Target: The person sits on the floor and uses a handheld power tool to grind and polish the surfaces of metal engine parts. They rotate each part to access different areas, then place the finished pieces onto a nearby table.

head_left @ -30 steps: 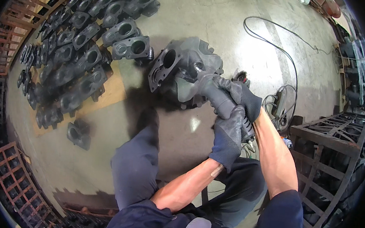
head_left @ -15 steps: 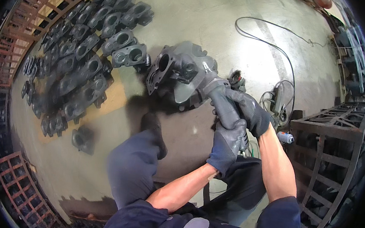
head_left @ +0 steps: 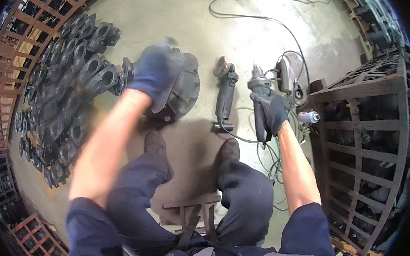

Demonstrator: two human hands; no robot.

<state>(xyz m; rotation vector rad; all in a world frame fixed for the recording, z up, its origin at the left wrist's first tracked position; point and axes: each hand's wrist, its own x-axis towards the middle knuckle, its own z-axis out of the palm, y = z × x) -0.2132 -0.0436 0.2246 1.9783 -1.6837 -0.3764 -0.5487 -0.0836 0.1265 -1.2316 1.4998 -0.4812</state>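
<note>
My gloved right hand (head_left: 272, 110) is closed round a dark die grinder (head_left: 259, 85) with a narrow bit at its far end, held low at the right. My gloved left hand (head_left: 152, 72) is smeared by motion over a dark metal casting; its fingers cannot be made out. Beneath that hand and partly hidden by it, a round dark metal block (head_left: 188, 85) stands on the floor. Between my hands an angle grinder (head_left: 225, 93) rests with its disc end pointing away from me.
Many dark flanged castings (head_left: 73, 72) crowd the floor at the left. A dark metal cage (head_left: 360, 136) full of parts stands at the right, with a spray can (head_left: 308, 117) beside it. A black cable (head_left: 297, 46) loops across the far floor. A small stool (head_left: 191, 205) is between my legs.
Both hands were on the die grinder at the casting. Now my right hand has carried it away to the right, and my left hand has let go and moved left over the casting.
</note>
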